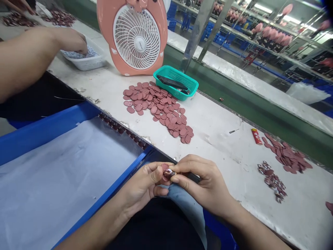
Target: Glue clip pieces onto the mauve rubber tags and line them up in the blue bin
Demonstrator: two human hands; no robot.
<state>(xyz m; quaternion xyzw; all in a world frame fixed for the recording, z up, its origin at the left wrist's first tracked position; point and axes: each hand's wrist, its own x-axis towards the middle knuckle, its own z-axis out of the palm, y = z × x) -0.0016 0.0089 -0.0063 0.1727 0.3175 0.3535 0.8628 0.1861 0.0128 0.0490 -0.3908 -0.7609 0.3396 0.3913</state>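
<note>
Your left grip [144,183] pinches a reddish disc [164,167], and your right grip [205,180] holds a small shiny brown piece [170,173] up to it — both over your lap [161,222], beside the desk's [214,152] near edge.

Can read no word for certain. Pale lettering running lengthwise on small red packet with yellow end [256,136], lying on table [208,119] toward right of frame; too small and blurred to spell out. Dark, word-like mark across white hub [141,44] of coral fan [127,40], top of frame, left of centre; looks like a single short line, too tiny to make out letters.
</note>
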